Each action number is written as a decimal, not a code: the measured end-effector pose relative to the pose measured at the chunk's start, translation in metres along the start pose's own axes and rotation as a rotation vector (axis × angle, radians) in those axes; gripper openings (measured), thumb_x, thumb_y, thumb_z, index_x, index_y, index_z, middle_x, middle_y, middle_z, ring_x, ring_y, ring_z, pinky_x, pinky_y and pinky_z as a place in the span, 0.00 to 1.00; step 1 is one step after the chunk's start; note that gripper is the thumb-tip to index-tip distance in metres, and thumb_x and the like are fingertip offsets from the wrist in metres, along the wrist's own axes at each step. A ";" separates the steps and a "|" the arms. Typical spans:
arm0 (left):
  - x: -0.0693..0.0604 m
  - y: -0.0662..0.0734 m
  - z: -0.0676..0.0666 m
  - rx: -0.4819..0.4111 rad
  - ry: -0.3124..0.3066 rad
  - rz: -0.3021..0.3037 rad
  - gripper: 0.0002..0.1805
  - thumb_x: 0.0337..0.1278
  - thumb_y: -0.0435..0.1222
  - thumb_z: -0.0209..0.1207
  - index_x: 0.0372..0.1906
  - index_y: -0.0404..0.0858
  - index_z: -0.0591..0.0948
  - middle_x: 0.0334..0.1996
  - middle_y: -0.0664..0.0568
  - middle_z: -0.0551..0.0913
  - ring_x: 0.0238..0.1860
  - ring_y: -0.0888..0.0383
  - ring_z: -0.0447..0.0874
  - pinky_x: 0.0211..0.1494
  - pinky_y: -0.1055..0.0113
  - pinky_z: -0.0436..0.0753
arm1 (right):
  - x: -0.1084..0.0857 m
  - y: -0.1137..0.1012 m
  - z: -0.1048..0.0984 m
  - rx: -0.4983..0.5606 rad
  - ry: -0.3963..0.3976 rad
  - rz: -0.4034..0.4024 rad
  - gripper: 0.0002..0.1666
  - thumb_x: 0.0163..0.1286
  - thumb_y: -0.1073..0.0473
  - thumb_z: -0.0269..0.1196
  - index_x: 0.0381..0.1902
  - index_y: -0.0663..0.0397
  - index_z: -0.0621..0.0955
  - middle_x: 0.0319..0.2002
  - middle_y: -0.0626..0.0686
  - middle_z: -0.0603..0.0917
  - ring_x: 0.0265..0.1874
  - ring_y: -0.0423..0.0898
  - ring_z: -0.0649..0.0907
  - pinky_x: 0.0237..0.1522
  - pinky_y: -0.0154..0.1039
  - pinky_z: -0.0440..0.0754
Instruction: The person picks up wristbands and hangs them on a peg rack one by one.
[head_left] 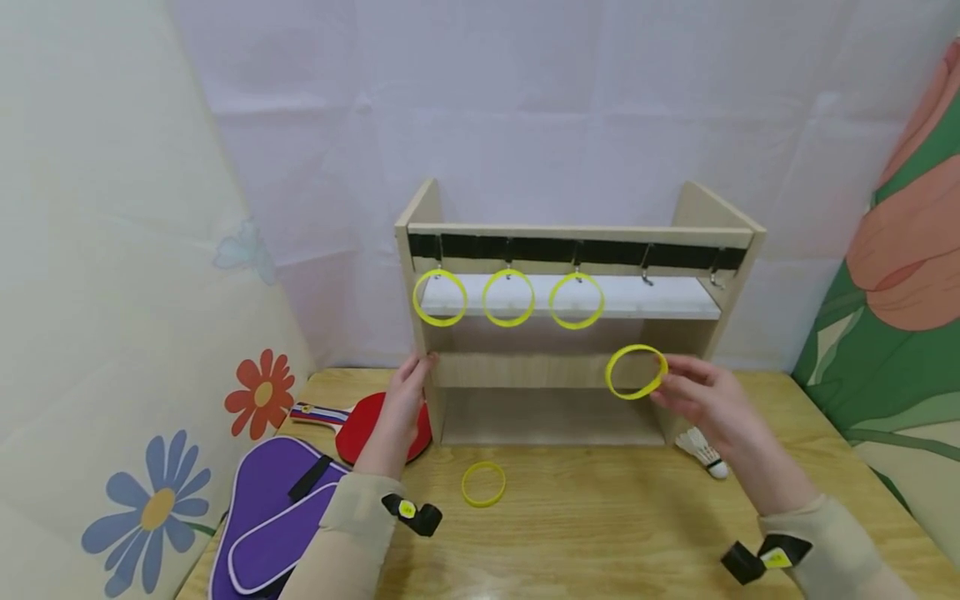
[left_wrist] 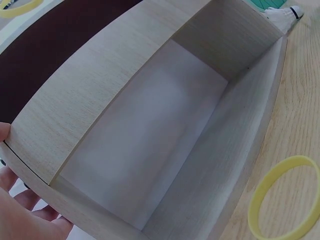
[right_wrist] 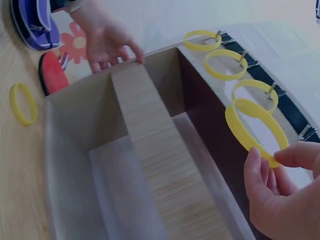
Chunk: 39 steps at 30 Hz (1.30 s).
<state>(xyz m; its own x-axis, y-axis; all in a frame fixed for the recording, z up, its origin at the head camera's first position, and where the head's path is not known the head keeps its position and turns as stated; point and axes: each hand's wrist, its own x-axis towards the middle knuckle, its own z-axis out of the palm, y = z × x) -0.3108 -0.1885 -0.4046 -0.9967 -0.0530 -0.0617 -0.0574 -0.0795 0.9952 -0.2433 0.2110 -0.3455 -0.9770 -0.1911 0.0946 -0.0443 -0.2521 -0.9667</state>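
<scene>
A yellow ring (head_left: 636,372) is pinched between the thumb and fingers of my right hand (head_left: 701,396), in front of the right part of a wooden shelf (head_left: 517,371). In the right wrist view the held ring (right_wrist: 240,131) overlaps the third hanging ring. Three yellow rings hang from hooks on the black strip (head_left: 547,249). Two hooks to their right, such as the hook (head_left: 647,265), carry no ring. My left hand (head_left: 405,392) holds the shelf's left side panel, its thumb at the front edge and fingers outside (left_wrist: 30,205). Another yellow ring (head_left: 483,484) lies on the table.
Left of the shelf lie a red table tennis bat (head_left: 367,427) and a purple case (head_left: 277,500). A white shuttlecock (head_left: 702,452) lies at the shelf's right foot. The wooden table (head_left: 585,525) stretches forward from the shelf, with a pale cloth (head_left: 555,108) behind.
</scene>
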 end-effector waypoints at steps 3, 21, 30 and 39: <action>0.000 0.001 0.000 0.001 0.000 -0.005 0.31 0.72 0.50 0.50 0.77 0.54 0.60 0.76 0.49 0.58 0.77 0.44 0.51 0.78 0.39 0.52 | -0.001 -0.010 0.002 -0.002 0.022 -0.007 0.17 0.72 0.70 0.56 0.41 0.44 0.86 0.41 0.44 0.86 0.39 0.38 0.86 0.44 0.32 0.86; 0.001 -0.001 -0.002 0.001 -0.011 -0.002 0.31 0.73 0.49 0.49 0.77 0.52 0.60 0.75 0.48 0.59 0.76 0.44 0.52 0.78 0.40 0.53 | 0.009 -0.050 0.016 0.228 0.107 -0.029 0.12 0.69 0.70 0.61 0.46 0.51 0.83 0.48 0.47 0.82 0.41 0.41 0.85 0.47 0.33 0.86; 0.000 0.001 0.000 -0.012 -0.014 0.009 0.31 0.74 0.48 0.48 0.77 0.47 0.61 0.75 0.46 0.60 0.76 0.45 0.53 0.79 0.43 0.52 | 0.018 -0.056 0.026 0.353 0.093 -0.115 0.12 0.68 0.73 0.59 0.45 0.58 0.84 0.41 0.52 0.85 0.38 0.44 0.86 0.45 0.35 0.86; -0.003 0.001 -0.001 -0.012 -0.006 -0.001 0.31 0.74 0.48 0.48 0.76 0.48 0.61 0.76 0.46 0.59 0.77 0.44 0.52 0.79 0.43 0.52 | 0.028 -0.049 0.024 0.440 0.104 -0.119 0.12 0.68 0.76 0.57 0.41 0.61 0.84 0.38 0.54 0.85 0.36 0.45 0.86 0.44 0.36 0.87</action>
<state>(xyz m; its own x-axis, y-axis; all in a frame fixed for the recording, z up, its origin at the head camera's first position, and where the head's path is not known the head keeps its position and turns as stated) -0.3080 -0.1894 -0.4033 -0.9970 -0.0465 -0.0618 -0.0573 -0.0919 0.9941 -0.2630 0.1951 -0.2899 -0.9872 -0.0465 0.1525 -0.0862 -0.6489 -0.7560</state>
